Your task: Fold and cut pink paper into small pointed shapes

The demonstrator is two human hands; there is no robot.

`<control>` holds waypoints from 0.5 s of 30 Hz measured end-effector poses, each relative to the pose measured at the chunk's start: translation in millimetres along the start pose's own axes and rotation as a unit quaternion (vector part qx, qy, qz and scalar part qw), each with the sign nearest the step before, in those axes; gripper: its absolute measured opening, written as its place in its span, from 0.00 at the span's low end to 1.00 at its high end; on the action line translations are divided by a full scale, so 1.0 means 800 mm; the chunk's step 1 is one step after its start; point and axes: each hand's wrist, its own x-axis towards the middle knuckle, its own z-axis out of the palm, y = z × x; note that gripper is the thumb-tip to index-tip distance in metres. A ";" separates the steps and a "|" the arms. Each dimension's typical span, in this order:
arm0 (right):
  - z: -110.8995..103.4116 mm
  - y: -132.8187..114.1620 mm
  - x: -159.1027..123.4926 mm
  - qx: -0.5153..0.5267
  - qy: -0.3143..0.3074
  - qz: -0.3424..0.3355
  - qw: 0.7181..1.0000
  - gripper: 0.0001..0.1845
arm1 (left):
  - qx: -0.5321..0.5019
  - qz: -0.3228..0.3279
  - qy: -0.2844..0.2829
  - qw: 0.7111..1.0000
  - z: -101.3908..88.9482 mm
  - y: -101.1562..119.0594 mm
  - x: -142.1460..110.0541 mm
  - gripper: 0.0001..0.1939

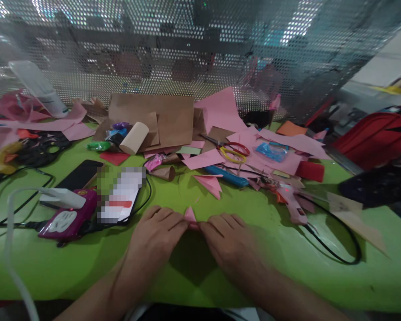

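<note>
Between my two hands, low over the green table, is a small piece of folded pink paper (190, 216) with a pointed tip facing away from me. My left hand (160, 232) pinches its left side, fingers curled. From the other side my right hand (225, 243) grips the right end, its thumb and fingers closed together. Most of the paper is hidden by my fingers. Just beyond them lies another folded pink paper piece (211, 183), with sharp points.
A pink glue gun (296, 209) with a black cord lies at right. Scissors (232, 149), a blue cutter (227, 176) and paper scraps spread behind. At left are a purple power strip (68, 218) and two phones (122, 196). A perforated metal screen (173, 49) stands behind.
</note>
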 end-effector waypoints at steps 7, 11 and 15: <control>-0.001 0.000 -0.003 -0.002 -0.001 0.013 1.000 0.12 | -0.006 0.000 -0.063 0.998 -0.006 -0.003 0.011 0.06; 0.000 -0.001 -0.001 0.017 0.003 0.018 1.000 0.09 | -0.003 0.019 -0.083 0.996 -0.009 -0.006 0.015 0.08; 0.001 0.000 0.002 0.005 0.007 -0.005 1.000 0.10 | -0.008 0.018 -0.082 0.996 -0.008 -0.010 0.016 0.06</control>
